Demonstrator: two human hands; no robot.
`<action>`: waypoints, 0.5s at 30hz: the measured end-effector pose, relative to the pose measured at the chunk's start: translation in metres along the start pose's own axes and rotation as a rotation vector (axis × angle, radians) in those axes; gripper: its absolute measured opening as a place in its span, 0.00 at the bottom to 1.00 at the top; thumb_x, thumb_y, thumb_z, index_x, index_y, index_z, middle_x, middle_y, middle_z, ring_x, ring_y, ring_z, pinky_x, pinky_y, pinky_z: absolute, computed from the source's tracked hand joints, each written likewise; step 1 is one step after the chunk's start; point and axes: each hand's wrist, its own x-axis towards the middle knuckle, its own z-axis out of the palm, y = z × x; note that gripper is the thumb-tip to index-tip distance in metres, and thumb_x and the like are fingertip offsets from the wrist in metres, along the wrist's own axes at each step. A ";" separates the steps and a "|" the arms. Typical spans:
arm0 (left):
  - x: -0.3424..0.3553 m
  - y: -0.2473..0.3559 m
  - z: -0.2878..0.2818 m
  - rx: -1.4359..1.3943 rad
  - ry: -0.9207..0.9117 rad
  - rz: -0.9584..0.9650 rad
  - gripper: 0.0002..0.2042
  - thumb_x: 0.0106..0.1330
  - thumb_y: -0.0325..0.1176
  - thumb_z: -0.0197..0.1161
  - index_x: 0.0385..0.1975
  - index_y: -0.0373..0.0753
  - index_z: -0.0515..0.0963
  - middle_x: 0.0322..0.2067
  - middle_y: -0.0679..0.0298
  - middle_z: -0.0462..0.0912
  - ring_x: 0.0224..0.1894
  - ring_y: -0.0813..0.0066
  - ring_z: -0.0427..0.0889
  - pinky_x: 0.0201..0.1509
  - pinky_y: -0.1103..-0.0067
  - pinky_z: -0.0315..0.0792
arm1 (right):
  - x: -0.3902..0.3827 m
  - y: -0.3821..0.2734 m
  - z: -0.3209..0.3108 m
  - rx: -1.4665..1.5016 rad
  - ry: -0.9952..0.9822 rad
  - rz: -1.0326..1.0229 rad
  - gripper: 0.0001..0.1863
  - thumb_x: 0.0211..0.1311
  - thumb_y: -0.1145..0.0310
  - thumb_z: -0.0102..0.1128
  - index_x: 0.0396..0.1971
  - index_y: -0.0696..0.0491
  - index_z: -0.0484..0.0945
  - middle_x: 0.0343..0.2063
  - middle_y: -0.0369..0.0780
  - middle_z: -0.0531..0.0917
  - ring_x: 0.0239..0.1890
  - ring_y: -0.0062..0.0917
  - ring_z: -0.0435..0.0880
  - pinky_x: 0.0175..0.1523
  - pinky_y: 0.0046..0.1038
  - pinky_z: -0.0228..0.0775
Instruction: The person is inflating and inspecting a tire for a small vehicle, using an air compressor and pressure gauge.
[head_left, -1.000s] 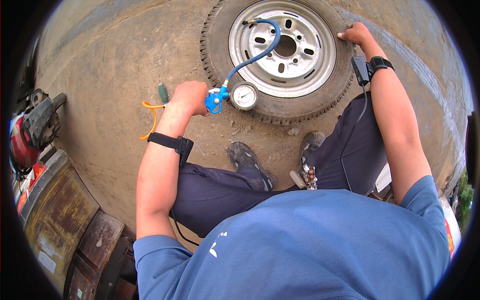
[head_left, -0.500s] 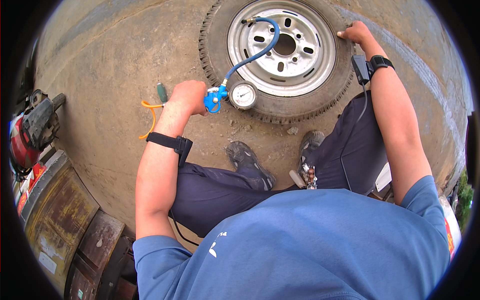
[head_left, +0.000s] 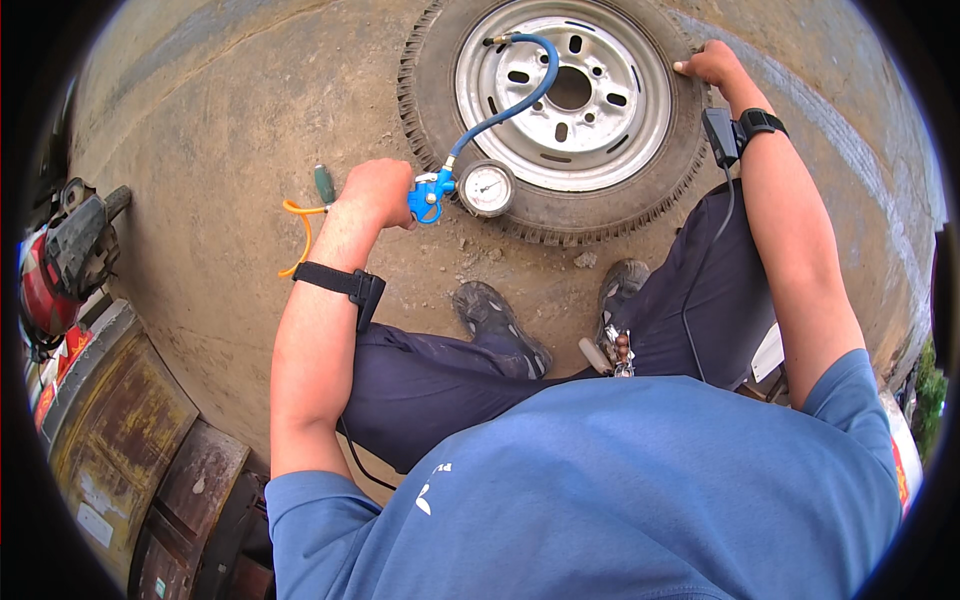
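Observation:
My left hand (head_left: 377, 192) is closed around the blue tire inflator gun (head_left: 428, 197), beside the near left edge of a wheel. A round dial gauge (head_left: 487, 189) is fixed to the gun and overlaps the tire. From the gun a blue hose (head_left: 505, 116) curves over the silver rim (head_left: 628, 135) to a brass end near the rim's far left, where the valve is hard to make out. The black tire (head_left: 432, 95) lies flat on the ground. My right hand (head_left: 712, 65) grips its right edge, thumb on the sidewall; the other fingers are mostly hidden.
An orange air line (head_left: 302, 240) and a green-handled tool (head_left: 324, 185) are left of my left hand. My shoes (head_left: 497, 325) stand close to the tire. A red and black machine (head_left: 55, 270) and a worn wooden cabinet (head_left: 120, 420) line the left side.
Almost nothing differs. My left hand and the inflator gun have shifted very slightly away from me; my right hand stays on the tire.

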 end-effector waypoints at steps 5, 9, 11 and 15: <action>0.001 0.001 -0.001 0.006 -0.018 -0.002 0.23 0.40 0.43 0.84 0.32 0.35 0.86 0.35 0.49 0.89 0.42 0.49 0.89 0.48 0.61 0.83 | -0.001 -0.002 -0.002 0.002 -0.022 0.021 0.30 0.52 0.55 0.81 0.45 0.66 0.86 0.37 0.52 0.89 0.38 0.40 0.89 0.45 0.41 0.79; -0.001 0.002 0.000 0.000 -0.015 -0.012 0.29 0.41 0.43 0.84 0.42 0.36 0.81 0.40 0.51 0.89 0.47 0.49 0.88 0.51 0.60 0.82 | -0.002 -0.002 -0.001 0.019 -0.021 0.022 0.29 0.52 0.55 0.81 0.45 0.66 0.86 0.36 0.51 0.89 0.37 0.40 0.89 0.44 0.41 0.79; -0.001 0.003 -0.001 0.004 -0.041 -0.026 0.31 0.42 0.42 0.84 0.45 0.37 0.78 0.42 0.51 0.88 0.49 0.49 0.87 0.52 0.60 0.81 | -0.003 -0.004 -0.002 0.016 -0.029 0.020 0.29 0.53 0.55 0.81 0.44 0.66 0.86 0.36 0.51 0.89 0.37 0.40 0.89 0.44 0.41 0.79; -0.002 0.007 -0.004 -0.004 -0.061 -0.043 0.35 0.42 0.39 0.84 0.50 0.38 0.73 0.43 0.50 0.88 0.50 0.48 0.86 0.53 0.59 0.81 | -0.001 0.000 -0.003 0.009 -0.032 0.022 0.30 0.53 0.56 0.81 0.45 0.67 0.86 0.37 0.51 0.89 0.38 0.40 0.89 0.45 0.41 0.79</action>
